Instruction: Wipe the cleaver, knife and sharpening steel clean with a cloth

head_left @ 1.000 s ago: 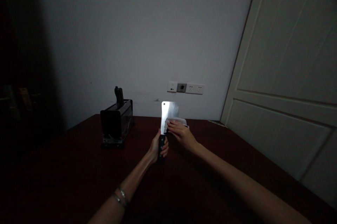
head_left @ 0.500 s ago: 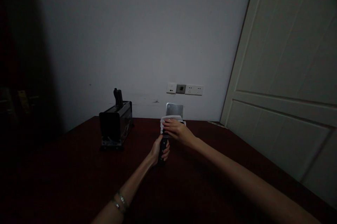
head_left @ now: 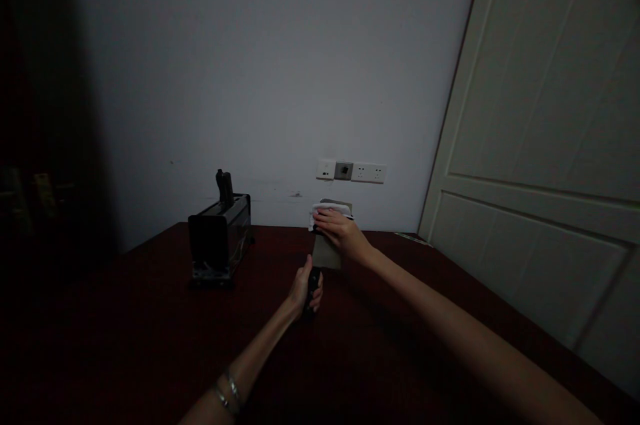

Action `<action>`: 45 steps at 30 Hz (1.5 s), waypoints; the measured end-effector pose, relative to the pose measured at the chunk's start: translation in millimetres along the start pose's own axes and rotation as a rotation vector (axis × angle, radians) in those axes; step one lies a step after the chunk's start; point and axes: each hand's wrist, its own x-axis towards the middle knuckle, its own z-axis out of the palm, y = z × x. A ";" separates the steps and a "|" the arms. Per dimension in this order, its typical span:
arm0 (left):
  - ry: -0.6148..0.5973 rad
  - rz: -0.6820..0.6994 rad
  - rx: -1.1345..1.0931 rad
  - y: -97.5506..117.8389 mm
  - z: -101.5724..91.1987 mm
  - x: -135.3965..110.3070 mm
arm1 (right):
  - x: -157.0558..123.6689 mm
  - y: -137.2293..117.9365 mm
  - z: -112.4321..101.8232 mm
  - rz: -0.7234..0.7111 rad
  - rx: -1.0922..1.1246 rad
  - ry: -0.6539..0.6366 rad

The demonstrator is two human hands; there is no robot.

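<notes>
My left hand [head_left: 306, 290] is wrapped around the black handle of a cleaver [head_left: 327, 253], whose wide metal blade points away from me, above the dark red table. A white cloth [head_left: 331, 208] lies folded over the far part of the blade. Pressing that cloth against the blade, my right hand [head_left: 344, 233] has its fingers closed over it. Most of the blade's middle is hidden behind the right hand and the cloth; a strip of its far end shows above.
A black knife block [head_left: 220, 238] with dark handles [head_left: 225, 187] sticking up stands on the table [head_left: 165, 318] to the left. Wall sockets [head_left: 351, 171] are on the wall behind. A pale panelled door [head_left: 540, 145] rises at the right.
My right hand and the cloth have slid away from the handle toward the blade's far end, baring the part near the handle. My left hand keeps its grip, slightly lower.
</notes>
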 end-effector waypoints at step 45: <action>-0.109 -0.012 -0.309 11.4 1.7 -5.0 | -63.3 -30.8 -3.0 0.058 0.110 -0.028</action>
